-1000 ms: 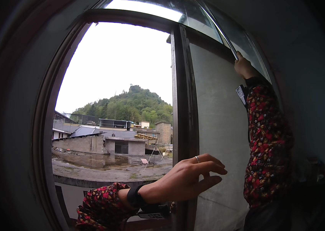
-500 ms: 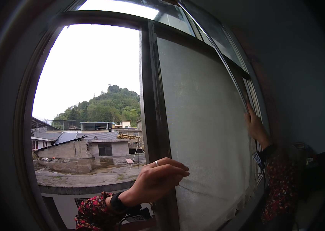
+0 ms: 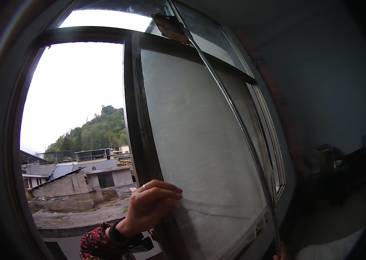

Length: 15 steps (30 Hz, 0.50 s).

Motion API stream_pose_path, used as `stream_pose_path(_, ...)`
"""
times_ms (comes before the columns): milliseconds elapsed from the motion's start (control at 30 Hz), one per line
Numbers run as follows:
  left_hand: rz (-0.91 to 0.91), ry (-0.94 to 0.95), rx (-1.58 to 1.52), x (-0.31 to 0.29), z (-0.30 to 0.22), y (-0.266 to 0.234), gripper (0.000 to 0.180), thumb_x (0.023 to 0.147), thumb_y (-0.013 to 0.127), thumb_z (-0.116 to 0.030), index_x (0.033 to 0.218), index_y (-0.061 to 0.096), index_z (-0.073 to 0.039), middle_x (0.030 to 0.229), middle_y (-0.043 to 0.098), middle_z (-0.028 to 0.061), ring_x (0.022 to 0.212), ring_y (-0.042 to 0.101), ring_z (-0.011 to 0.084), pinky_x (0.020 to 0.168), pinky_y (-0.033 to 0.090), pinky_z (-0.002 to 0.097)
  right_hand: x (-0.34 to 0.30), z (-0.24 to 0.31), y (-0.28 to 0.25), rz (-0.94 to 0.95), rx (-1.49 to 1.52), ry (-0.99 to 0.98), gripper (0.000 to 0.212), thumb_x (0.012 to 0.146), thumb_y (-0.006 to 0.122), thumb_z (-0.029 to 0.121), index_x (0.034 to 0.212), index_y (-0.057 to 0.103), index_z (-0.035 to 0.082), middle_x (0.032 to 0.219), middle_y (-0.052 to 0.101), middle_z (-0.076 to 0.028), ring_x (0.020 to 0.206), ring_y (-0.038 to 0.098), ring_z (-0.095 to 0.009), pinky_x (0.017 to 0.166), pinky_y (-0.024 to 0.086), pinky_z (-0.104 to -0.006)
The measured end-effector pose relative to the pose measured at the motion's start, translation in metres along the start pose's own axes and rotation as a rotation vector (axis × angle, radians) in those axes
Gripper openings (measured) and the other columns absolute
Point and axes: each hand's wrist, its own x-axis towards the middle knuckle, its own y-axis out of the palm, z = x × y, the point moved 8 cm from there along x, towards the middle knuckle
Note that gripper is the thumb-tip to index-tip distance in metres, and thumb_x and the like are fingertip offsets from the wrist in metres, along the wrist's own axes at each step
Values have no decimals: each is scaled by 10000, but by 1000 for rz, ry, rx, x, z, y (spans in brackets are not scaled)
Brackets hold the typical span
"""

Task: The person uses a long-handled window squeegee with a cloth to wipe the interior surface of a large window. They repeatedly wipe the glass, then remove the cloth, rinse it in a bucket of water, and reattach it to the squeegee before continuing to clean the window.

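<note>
My left hand (image 3: 150, 204), with a ring and a dark wristband over a red flowered sleeve, lies with bent fingers on the dark upright window frame (image 3: 137, 112) and the edge of the frosted pane (image 3: 200, 143); it holds nothing. A long thin metal pole (image 3: 239, 125) slants up across the pane. Its brownish pad head (image 3: 169, 25) presses on the upper glass. Only a sliver of my right hand (image 3: 277, 257) shows at the bottom edge, at the pole's lower end.
Left of the frame the window opening (image 3: 79, 95) shows grey low buildings, a wooded hill and pale sky. The room to the right is dark, with cluttered furniture (image 3: 330, 162) by the wall and something white (image 3: 334, 249) at the lower right.
My right hand has slid down along the pole from high on the pane to the bottom edge of view. My left hand stays on the frame, its fingers now more bent.
</note>
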Motion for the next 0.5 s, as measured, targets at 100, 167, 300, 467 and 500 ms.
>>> stream_pose_path(100,-1,-2,-23,0,-1,1,148,839,607,17,966,674,-18,1022,648,104,885,638,175,731,525,284,25,11,-5,68,-87,76,582,967,446,188,1451,197,-19,1208,533,-295,1040,591,-397,805,480,-402)
stream_pose_path(167,-8,-1,-67,0,-1,1,146,843,602,14,966,674,-19,1026,647,106,871,640,175,722,527,284,77,17,-12,162,-156,186,589,974,414,192,1468,162,-7,1289,491,-273,1107,560,-386,901,440,-394)
stream_pose_path(300,7,99,19,-2,-7,2,133,868,578,2,966,668,-7,1029,636,126,817,644,166,681,540,278,217,76,-38,-45,-128,-183,597,970,415,173,1482,135,47,1014,580,-287,828,620,-377,715,465,-409)
stream_pose_path(467,-8,102,16,-14,-5,-11,127,916,547,-33,956,657,15,1034,616,152,781,653,146,626,560,252,390,137,-63,-116,-107,-193,604,983,401,220,1498,103,116,653,588,-194,497,560,-293,512,430,-429)
stream_pose_path(500,-13,96,33,-18,-4,-15,126,915,547,-30,959,658,13,1037,615,152,792,655,147,628,563,251,420,152,-66,-89,-161,-146,603,988,388,244,1502,95,125,643,581,-168,470,525,-248,499,427,-422)
